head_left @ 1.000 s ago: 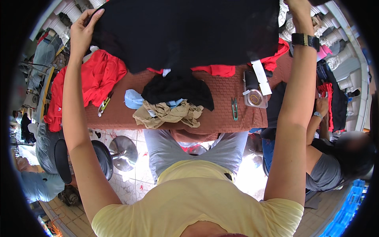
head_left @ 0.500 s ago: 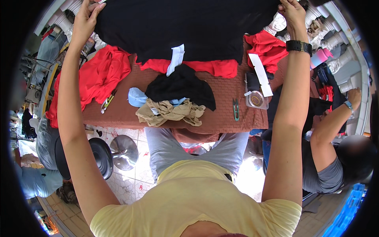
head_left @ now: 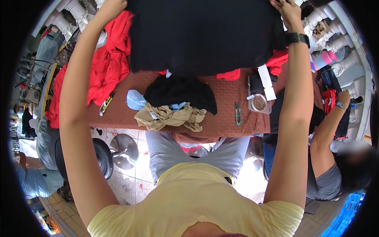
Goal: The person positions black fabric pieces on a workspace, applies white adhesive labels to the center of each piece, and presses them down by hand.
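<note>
A wide black cloth (head_left: 205,35) hangs stretched between my hands above the far part of the table, its top edge out of the picture. My left hand (head_left: 114,8) is closed on its upper left corner, with the fingertips partly cut off by the frame. At the upper right corner my right hand (head_left: 291,15), above a dark wristwatch, pinches the cloth. Below its hanging edge lies a crumpled black cloth piece (head_left: 179,93) on the table. Crumpled tan paper (head_left: 173,117) and a light blue scrap (head_left: 136,99) touch that pile.
Red cloth (head_left: 108,67) heaps along the brown-covered table (head_left: 225,126)'s left side. Green thread snips (head_left: 237,113), a yellow cutter (head_left: 106,104) and a clear box (head_left: 259,103) lie on it. A co-worker's arm (head_left: 329,118) is at right; a black stool (head_left: 100,158) stands left.
The black cloth's left edge has shifted right with my left hand, and its lower edge hangs nearer me. The white strip over the black pile is now mostly covered. The co-worker's hand moved slightly.
</note>
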The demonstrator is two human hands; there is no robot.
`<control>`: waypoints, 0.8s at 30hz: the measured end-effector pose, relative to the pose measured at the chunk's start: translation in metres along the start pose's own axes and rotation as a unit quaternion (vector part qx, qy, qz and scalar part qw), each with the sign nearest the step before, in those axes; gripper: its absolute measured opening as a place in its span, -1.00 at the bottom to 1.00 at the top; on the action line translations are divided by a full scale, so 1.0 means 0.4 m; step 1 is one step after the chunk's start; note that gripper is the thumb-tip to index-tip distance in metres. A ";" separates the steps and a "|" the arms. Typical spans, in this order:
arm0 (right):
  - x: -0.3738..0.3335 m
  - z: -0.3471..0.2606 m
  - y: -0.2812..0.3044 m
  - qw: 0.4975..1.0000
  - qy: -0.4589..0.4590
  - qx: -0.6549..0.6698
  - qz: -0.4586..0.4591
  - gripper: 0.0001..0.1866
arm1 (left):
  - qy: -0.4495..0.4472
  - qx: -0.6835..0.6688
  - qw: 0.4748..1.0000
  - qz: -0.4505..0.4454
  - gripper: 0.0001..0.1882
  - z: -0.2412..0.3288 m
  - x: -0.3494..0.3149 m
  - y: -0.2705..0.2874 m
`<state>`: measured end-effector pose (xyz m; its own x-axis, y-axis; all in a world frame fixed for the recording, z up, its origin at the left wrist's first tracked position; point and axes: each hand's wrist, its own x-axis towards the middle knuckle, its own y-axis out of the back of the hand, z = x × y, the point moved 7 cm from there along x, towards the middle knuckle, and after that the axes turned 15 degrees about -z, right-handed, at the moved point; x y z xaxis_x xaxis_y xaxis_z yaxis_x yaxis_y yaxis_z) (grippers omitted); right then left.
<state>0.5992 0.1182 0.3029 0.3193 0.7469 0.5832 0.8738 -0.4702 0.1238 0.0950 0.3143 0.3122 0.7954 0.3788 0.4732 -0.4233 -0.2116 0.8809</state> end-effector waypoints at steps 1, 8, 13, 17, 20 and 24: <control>0.001 0.015 0.019 0.998 0.020 -0.061 0.001 -0.73 | -0.009 -0.043 0.999 0.026 -0.62 -0.011 0.054 -0.078; 0.069 -0.032 -0.080 0.980 0.176 -0.093 0.015 -0.69 | -0.041 0.031 0.984 0.170 -0.41 -0.016 0.046 -0.040; -0.008 0.216 -0.006 0.980 -0.019 -0.195 0.025 -0.70 | 0.023 -0.073 0.996 0.035 -0.41 0.020 -0.039 -0.165; -0.214 0.419 0.007 0.916 -0.185 -0.353 -0.053 -0.68 | -0.021 -0.080 0.996 -0.023 -0.36 0.072 -0.130 -0.328; -0.343 0.484 -0.016 0.825 -0.158 -0.533 -0.098 -0.63 | -0.063 -0.010 0.997 -0.048 -0.43 0.120 -0.206 -0.406; -0.541 0.146 -0.458 0.939 0.043 -0.306 -0.153 -0.68 | 0.048 -0.273 0.955 -0.103 -0.77 0.225 -0.436 -0.366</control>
<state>0.3915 0.0701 0.1072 0.0343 0.8624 0.5050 0.5365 -0.4422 0.7187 0.0573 0.1980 0.1000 0.8540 0.4483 0.2641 -0.4456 0.3682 0.8160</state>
